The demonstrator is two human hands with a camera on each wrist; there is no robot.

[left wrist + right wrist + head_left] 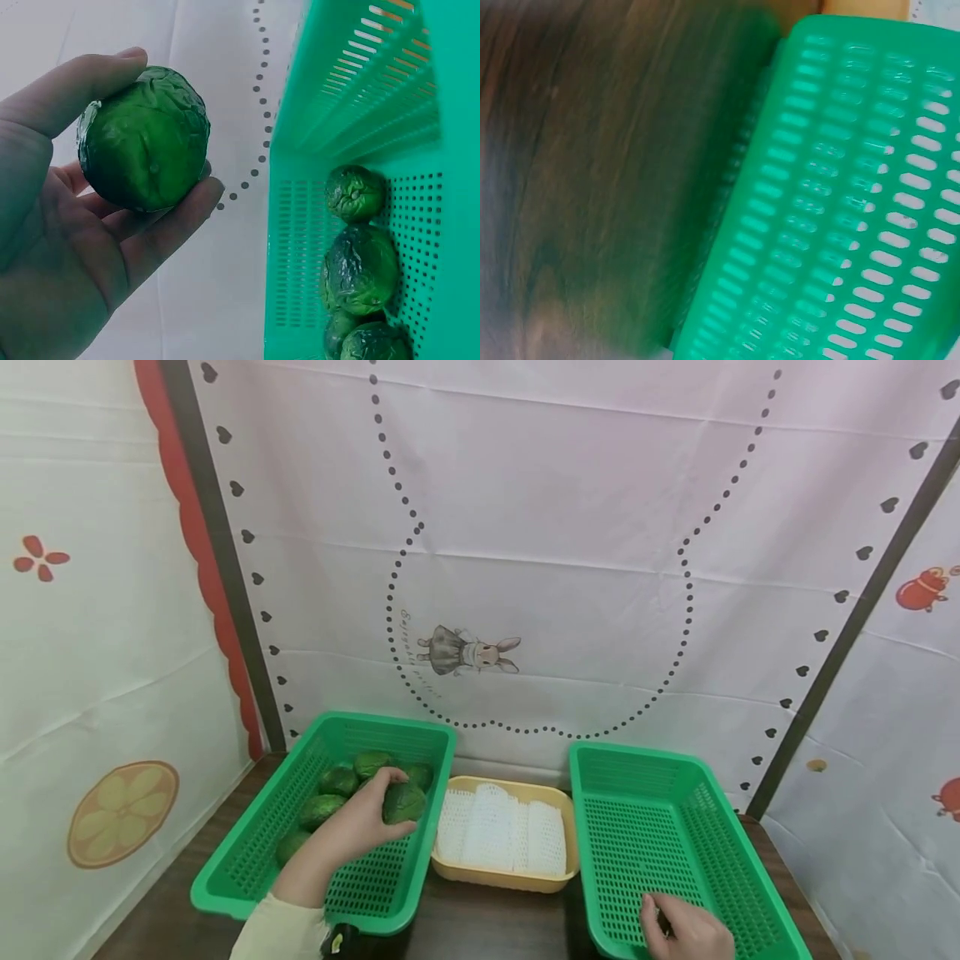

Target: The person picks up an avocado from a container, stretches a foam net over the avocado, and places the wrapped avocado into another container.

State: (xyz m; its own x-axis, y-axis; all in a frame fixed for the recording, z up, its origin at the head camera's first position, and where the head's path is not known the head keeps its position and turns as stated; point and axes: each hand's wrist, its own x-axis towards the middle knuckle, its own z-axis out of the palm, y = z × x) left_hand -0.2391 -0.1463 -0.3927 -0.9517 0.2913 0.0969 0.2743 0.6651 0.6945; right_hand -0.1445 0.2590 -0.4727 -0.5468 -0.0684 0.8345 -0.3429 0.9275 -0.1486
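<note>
My left hand (360,822) holds a green round fruit (146,142), apparently in clear film, its exact kind not plain. Thumb and fingers grip its sides; in the head view it appears above the left green basket (262,827). Several like fruits (364,270) lie inside that basket, mostly along its left and far parts. My right hand (686,928) hangs loosely curled over the near part of the right green basket (637,760), and I see nothing held in it. The right wrist view shows that basket's slotted wall but no hand.
Between the two green baskets sits a smaller yellow basket (517,881) with several white foam net sleeves (498,827) in it. The dark wooden table (487,927) shows in front. Printed white cloth (555,527) hangs behind and at both sides.
</note>
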